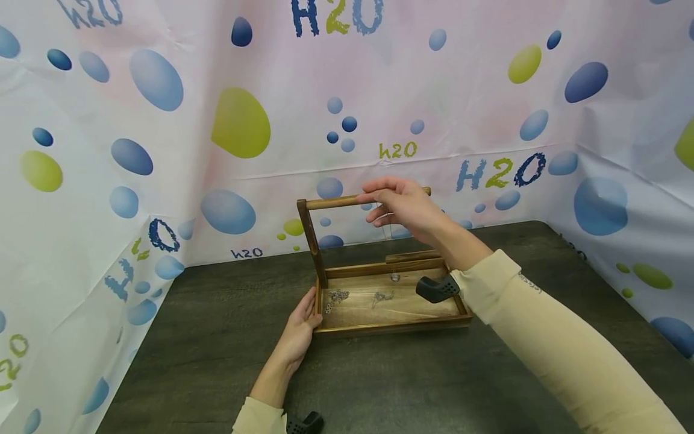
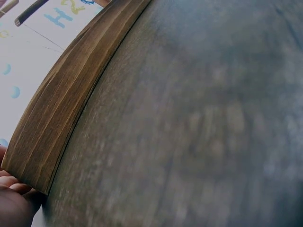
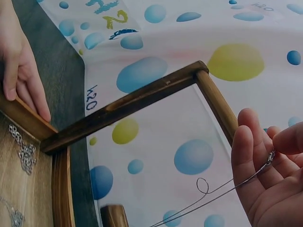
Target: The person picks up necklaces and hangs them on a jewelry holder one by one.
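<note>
A wooden jewelry stand (image 1: 390,328) with a shallow tray base, a tall side post (image 1: 311,241) and a round top bar (image 1: 331,202) stands on the table. My left hand (image 1: 300,322) grips the tray's left side near the front corner. Beside the top bar, my right hand (image 1: 401,208) pinches a thin necklace by its clasp (image 3: 270,158), between thumb and fingers. Its fine strand loops down behind the stand's bar, and a small round pendant (image 1: 395,277) hangs over the tray. Two silver chains, a bunched one (image 1: 338,295) and a smaller one (image 1: 382,296), lie in the tray.
A short wooden bar (image 1: 414,256) runs low along the tray's back right. The dark table (image 1: 228,355) reaches back to a printed backdrop (image 1: 293,120) with drops and lettering, which also folds along both sides. Black wrist straps (image 1: 436,289) sit at the sleeves.
</note>
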Motion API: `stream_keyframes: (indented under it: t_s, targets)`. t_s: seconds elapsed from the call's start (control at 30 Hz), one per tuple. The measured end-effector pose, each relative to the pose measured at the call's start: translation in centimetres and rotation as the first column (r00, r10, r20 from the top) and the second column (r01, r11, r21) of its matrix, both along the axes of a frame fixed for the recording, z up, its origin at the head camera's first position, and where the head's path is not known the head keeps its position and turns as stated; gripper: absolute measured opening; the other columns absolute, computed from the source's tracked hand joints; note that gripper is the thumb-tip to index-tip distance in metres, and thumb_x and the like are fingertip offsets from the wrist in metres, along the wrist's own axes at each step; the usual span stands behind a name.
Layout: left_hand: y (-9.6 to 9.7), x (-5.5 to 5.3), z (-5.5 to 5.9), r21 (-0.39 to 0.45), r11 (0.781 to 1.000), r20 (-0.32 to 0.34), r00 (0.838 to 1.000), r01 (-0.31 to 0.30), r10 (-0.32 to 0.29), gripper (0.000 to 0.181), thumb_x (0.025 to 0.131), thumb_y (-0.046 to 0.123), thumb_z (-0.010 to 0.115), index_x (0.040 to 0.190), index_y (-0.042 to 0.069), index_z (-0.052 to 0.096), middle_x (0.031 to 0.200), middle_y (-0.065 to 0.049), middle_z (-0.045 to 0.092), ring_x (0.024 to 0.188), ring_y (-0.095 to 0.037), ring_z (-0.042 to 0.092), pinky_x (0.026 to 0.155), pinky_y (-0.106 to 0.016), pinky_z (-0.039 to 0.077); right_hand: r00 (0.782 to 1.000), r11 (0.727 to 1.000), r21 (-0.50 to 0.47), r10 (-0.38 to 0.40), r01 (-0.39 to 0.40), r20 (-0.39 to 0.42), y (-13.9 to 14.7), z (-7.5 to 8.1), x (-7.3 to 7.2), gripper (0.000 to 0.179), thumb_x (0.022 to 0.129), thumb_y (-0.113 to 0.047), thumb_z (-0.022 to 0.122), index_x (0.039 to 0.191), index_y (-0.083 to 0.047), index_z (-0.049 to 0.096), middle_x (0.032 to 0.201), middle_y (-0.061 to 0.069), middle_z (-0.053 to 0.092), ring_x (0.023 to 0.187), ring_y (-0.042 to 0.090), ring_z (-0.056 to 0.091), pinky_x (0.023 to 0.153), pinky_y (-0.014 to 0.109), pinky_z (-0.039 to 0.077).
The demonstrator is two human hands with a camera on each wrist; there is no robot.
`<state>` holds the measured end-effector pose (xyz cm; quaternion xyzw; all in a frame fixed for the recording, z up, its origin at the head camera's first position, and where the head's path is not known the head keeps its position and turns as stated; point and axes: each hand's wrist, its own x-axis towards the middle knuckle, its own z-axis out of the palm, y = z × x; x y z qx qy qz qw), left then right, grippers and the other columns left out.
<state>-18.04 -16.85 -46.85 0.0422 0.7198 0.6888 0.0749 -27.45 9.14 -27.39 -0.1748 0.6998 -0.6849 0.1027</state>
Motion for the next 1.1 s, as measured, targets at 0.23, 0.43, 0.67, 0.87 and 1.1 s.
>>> stream_keyframes:
  t_s: [0.23,0.43,0.67,0.87,1.1]
  targets:
    - [0.0,0.0,0.1,0.0,1.0,-0.004,1.0,0.004,-0.004,0.064,0.103,-0.005,0.037,0.16,-0.002,0.008,0.165,-0.024,0.006,0.152,-0.037,0.004,0.12,-0.053,0.009,1.0,1.0,-0.005,-0.018,0.018,-0.014,1.4,0.2,-0.1,0.028,0.108,-0.013,0.045,0.13,0.0,0.056,0.13,0.02,0.064,0.077,0.017,0.069,0.076,0.034,0.059]
    - [0.0,0.0,0.1,-0.007,1.0,0.001,1.0,-0.003,0.003,0.064,0.103,-0.005,0.037,0.16,-0.002,0.008,0.165,-0.023,0.006,0.152,-0.037,0.004,0.121,-0.053,0.009,0.999,1.0,-0.004,-0.029,0.029,-0.031,2.9,0.3,-0.1,0.03,0.109,-0.013,0.044,0.133,0.001,0.054,0.131,0.02,0.063,0.077,0.015,0.068,0.075,0.03,0.059]
    - [-0.1,-0.1,0.0,-0.01,1.0,0.01,1.0,-0.002,0.002,0.064,0.103,-0.005,0.037,0.16,0.0,0.008,0.166,-0.021,0.004,0.153,-0.035,0.002,0.121,-0.051,0.008,0.996,0.997,-0.019,-0.073,0.072,-0.042,4.6,0.7,0.3,0.028,0.108,-0.012,0.045,0.13,-0.001,0.057,0.124,0.013,0.068,0.081,0.017,0.069,0.076,0.032,0.059]
    - [-0.2,-0.2,0.0,-0.008,1.0,0.005,1.0,-0.004,0.004,0.064,0.103,-0.006,0.037,0.16,-0.001,0.008,0.166,-0.022,0.004,0.153,-0.035,0.001,0.121,-0.051,0.008,0.99,0.992,-0.004,-0.126,0.126,-0.064,6.3,1.0,0.5,0.027,0.108,-0.013,0.045,0.128,-0.001,0.057,0.12,0.008,0.07,0.08,0.016,0.07,0.074,0.03,0.059]
    - [-0.1,0.0,0.0,-0.009,1.0,0.015,1.0,-0.002,0.002,0.064,0.103,-0.006,0.036,0.16,-0.001,0.008,0.166,-0.022,0.004,0.153,-0.035,0.001,0.121,-0.051,0.008,0.986,0.987,0.033,-0.154,0.157,-0.067,7.9,1.3,0.6,0.029,0.108,-0.019,0.046,0.129,-0.002,0.056,0.12,0.006,0.069,0.082,0.016,0.07,0.076,0.029,0.059]
